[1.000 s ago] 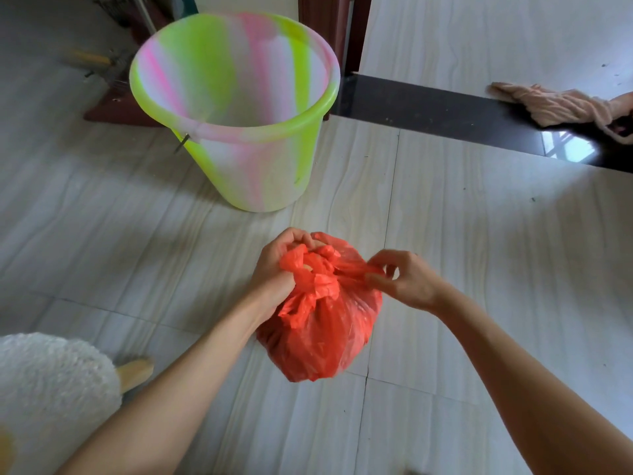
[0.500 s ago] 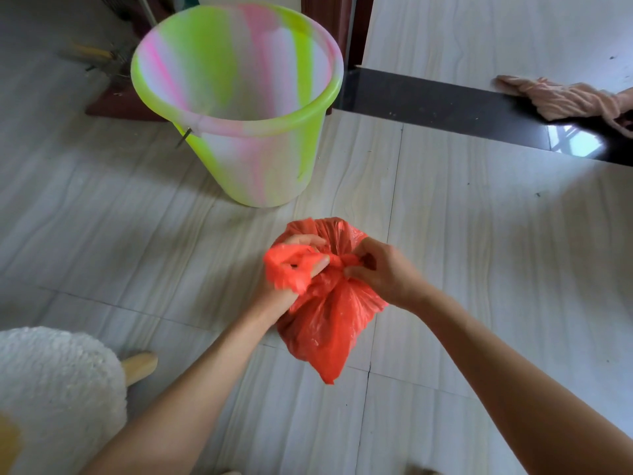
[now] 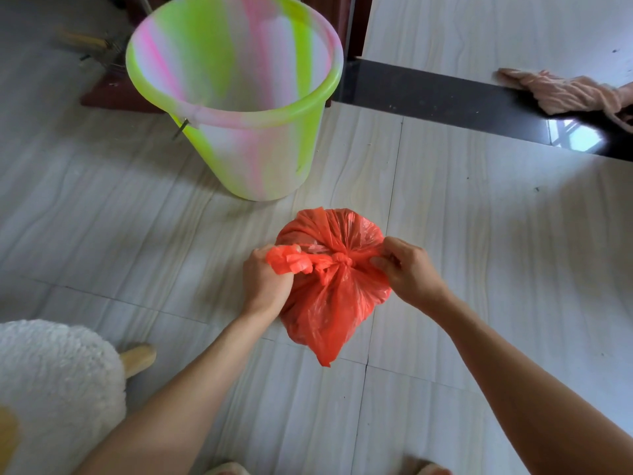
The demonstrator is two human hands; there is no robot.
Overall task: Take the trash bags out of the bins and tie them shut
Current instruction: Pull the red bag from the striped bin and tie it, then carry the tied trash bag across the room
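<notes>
Tile floor (image 3: 479, 234) — dark threshold strip (image 3: 445, 94), perhaps stone.

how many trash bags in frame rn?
1. The red plastic trash bag is out of the green-and-pink plastic bin, in front of it, with the left hand and right hand pulling its knotted ends apart. The bin looks unlined.

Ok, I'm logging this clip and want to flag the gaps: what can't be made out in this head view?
- What the red bag holds: the opaque plastic hides it.
- Whether the knot is fully tight: too small to tell.
- The bucket floor: its near wall hides it.
- The right hand fingertips: tucked into the plastic.
- The fluffy white thing: cut off by the left edge.
- The pink cloth: cut off by the right edge.
</notes>
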